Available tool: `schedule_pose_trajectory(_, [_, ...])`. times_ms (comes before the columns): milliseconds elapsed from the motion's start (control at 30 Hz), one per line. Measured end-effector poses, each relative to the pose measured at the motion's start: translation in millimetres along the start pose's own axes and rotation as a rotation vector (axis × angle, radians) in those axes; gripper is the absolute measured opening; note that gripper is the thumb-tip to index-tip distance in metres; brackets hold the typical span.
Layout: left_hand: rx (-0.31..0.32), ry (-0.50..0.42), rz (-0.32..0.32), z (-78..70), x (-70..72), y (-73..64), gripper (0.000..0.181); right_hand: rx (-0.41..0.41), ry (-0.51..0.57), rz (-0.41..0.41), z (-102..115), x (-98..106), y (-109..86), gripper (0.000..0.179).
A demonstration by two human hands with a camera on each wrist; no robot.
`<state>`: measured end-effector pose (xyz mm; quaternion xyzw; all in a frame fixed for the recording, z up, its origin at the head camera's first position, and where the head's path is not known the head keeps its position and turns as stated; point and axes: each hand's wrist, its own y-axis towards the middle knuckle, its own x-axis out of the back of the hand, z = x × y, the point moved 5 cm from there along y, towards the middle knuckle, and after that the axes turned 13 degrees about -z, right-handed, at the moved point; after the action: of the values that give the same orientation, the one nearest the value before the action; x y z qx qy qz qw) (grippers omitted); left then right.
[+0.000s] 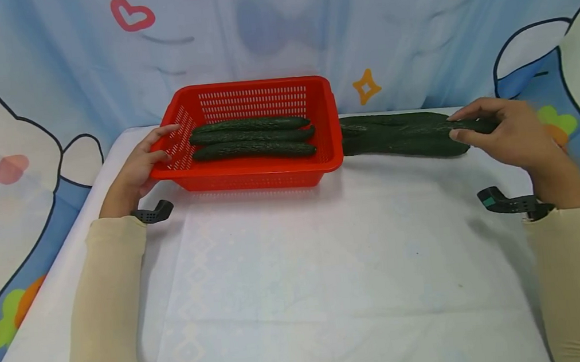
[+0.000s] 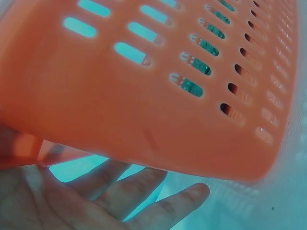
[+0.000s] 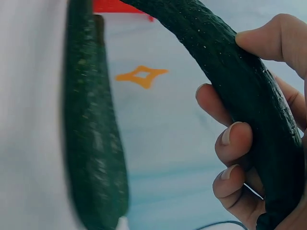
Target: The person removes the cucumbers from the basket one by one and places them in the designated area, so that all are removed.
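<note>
My left hand held the red basket by its nine-o'clock rim, while beyond its three o'clock my right hand gripped a cucumber, probably light, stiff and snappable, best held mid-length.

Your left sleeve: plain cream-beige, long, close-fitting. Your right sleeve, well to the right of the left sleeve, matches, fine creases low down. Just past the left sleeve's end you've got a curved black left wrist mount, small holes in it; your right wrist mount, also black and curved, adds a green patch. Left hand and right hand bare.
</note>
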<state>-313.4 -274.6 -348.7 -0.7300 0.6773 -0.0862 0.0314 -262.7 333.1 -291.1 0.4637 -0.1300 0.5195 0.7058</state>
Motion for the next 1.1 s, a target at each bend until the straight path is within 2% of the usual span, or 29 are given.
schedule_pose_trajectory(167, [-0.002,0.006,0.003,0.6,-1.1,0.1,0.059,0.017,-0.003,0.057,-1.2,-22.6,-3.9,0.031])
schedule_pose_trajectory(367, [-0.007,0.007,0.005,-0.6,-1.9,0.4,0.058,-0.03,-0.02,0.139,-9.2,-39.4,-6.6,0.037])
schedule_pose_trajectory(533, [0.0,-0.005,0.004,-1.4,-1.8,0.6,0.059,-0.053,-0.076,0.21,-17.0,-45.3,-7.1,0.042])
schedule_pose_trajectory(767, [0.0,0.001,-0.005,-1.3,-0.2,-0.8,0.058,-0.082,-0.13,0.264,-28.9,-52.1,-8.6,0.047])
schedule_pose_trajectory(1100, [0.003,-0.001,-0.009,-1.1,-0.1,-0.9,0.058,-0.095,-0.175,0.3,-39.1,-58.6,-11.0,0.047])
